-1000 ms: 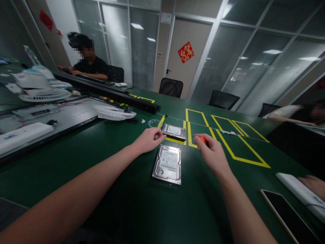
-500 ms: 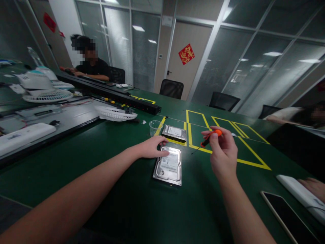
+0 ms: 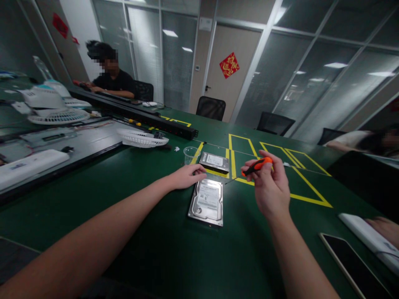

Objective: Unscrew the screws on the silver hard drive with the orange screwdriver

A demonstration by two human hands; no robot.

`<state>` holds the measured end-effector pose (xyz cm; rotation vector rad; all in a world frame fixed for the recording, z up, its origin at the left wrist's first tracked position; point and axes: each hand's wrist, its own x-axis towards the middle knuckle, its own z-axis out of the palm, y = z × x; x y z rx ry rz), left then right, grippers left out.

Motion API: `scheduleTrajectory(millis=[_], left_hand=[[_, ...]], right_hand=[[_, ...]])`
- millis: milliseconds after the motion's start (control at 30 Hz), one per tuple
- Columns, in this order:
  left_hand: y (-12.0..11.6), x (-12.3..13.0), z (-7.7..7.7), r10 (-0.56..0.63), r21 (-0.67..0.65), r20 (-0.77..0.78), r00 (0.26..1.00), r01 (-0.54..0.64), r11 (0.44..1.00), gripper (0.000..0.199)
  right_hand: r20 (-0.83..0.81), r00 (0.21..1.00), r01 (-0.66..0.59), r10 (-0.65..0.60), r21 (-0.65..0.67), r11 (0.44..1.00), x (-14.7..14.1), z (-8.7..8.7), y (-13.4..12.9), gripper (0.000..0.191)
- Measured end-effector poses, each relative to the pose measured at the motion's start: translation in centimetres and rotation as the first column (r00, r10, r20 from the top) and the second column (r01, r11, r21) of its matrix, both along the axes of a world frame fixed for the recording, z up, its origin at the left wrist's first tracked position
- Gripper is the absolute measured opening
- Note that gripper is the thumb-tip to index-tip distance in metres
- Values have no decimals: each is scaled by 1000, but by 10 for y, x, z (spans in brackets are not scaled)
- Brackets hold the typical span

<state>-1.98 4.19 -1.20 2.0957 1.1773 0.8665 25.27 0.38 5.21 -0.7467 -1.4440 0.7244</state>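
Note:
A silver hard drive [image 3: 207,202] lies label-up on the green table in front of me. My left hand [image 3: 186,176] is at its far left corner, thumb and fingers apart with nothing held; I cannot tell whether the thumb touches the drive. My right hand [image 3: 272,187] grips an orange and black screwdriver [image 3: 258,165] above the table, right of the drive. The screwdriver's thin shaft points left, its tip near the drive's far right corner. A second hard drive [image 3: 214,162] lies just beyond, and a clear plastic cup [image 3: 191,155] stands left of it.
Yellow tape outlines [image 3: 232,166] mark the table. A dismantled flat panel [image 3: 90,143], white fan parts [image 3: 141,138] and a long black bar [image 3: 134,114] lie left. At right are a phone [image 3: 355,265] and a white device [image 3: 370,241] under another person's hand. One person [image 3: 115,83] sits across.
My right hand has swung the screwdriver leftward and flatter, its tip closer to the near drive. My left thumb has drawn back toward the drive's far edge, uncovering more of the label.

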Motion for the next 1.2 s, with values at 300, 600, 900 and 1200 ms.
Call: scheduleTrajectory(millis=[300,600,900,1200], left_hand=[[-7,0,4,-34,68,-83,996,39,997,50],[-7,1,4,-37,110,-108,993,49,993,52],[-8,0,7,-14,81,-185,983,30,996,60],[-9,-2,8,16,124,-271,962,19,992,60]], right_hand=[[-50,999,5,-5,6,1000,-2,0,-5,25],[-90,996,-15,17,24,1000,-4,-1,-4,22],[-133,989,-58,64,52,997,-3,-2,-3,20],[-52,989,-138,138,2,990,-7,1,-10,22]])
